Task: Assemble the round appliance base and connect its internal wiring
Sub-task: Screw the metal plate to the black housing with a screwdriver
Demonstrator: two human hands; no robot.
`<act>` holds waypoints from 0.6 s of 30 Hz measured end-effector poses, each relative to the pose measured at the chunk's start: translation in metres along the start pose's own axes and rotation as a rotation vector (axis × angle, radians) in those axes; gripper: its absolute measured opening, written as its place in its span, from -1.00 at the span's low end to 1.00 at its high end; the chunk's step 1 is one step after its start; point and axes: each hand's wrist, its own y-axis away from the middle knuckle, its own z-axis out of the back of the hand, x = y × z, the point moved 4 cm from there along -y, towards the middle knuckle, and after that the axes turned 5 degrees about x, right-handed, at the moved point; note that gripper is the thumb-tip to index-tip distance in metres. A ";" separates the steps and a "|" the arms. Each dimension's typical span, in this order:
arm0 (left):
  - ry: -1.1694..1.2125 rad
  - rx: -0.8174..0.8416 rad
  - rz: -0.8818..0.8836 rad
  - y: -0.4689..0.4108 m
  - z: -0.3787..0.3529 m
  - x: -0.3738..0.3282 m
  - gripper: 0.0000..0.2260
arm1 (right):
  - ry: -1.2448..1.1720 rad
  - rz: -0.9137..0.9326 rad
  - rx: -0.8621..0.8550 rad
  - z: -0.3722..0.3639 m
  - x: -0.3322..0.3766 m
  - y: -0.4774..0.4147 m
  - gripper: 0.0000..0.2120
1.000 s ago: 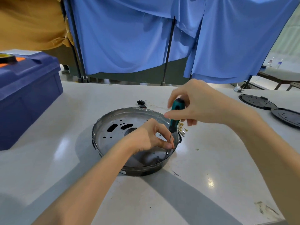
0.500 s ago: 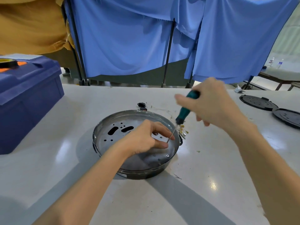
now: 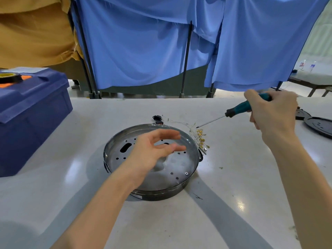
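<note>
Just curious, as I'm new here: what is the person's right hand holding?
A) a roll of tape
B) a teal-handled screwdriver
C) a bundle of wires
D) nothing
B: the right hand grips the screwdriver by its teal handle.

round base (image 3: 161,194) 1 | screwdriver (image 3: 240,106) 1 | black discs (image 3: 318,125) (image 3: 301,114) 2 | blue box (image 3: 32,112) 1 | tape roll (image 3: 9,77) 1

Bright overhead light. Glare patches shine on the desk (image 3: 233,159) left and right of the round base (image 3: 161,195), with soft arm shadows in front of it. The left hand (image 3: 154,151) is motion-blurred, and straight lines bend toward the edges.
</note>
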 end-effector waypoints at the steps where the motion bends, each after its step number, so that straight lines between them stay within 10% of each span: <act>1: 0.052 -0.010 0.001 0.000 0.003 0.000 -0.80 | -0.011 -0.012 -0.001 -0.001 -0.003 0.000 -0.68; 18: 0.206 0.049 -0.009 -0.008 0.008 0.009 -0.64 | -0.426 -0.357 0.291 -0.017 -0.036 -0.013 -0.91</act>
